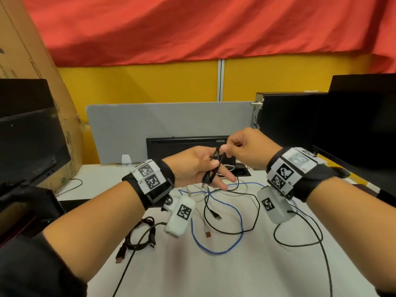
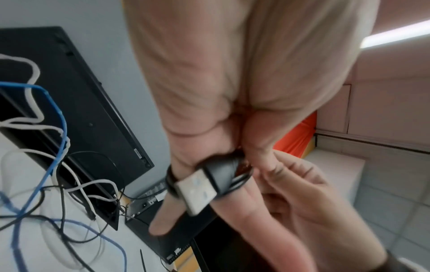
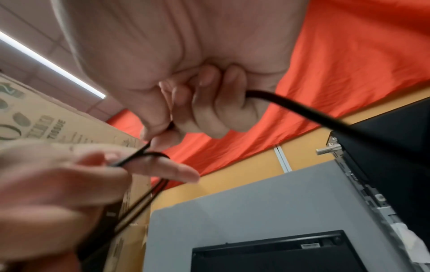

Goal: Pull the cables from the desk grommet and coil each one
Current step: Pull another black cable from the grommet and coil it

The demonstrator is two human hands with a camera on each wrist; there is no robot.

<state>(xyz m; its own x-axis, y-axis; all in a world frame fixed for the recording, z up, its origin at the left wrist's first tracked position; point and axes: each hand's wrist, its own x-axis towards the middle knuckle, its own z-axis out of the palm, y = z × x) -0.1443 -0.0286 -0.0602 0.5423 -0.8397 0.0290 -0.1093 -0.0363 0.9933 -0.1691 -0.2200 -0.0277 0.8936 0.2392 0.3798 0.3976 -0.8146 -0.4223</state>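
Left hand point(image 1: 194, 166) wrapped in black cable point(image 1: 214, 168) loops, right hand point(image 1: 246, 146) pinching its strand.

Your head view is evenly and brightly lit from overhead; the white desk point(image 1: 214, 264) carries only soft, faint shadows under the cables. Its edges bow outward, stretching your forearms at 7 and 5 o'clock. A ceiling light strip point(image 2: 395, 34) glares at 2 o'clock in your left wrist view, where the near fingers smear with motion blur. In your right wrist view the same kind of strip point(image 3: 51, 64) burns at 10 o'clock, and the foreground is soft.
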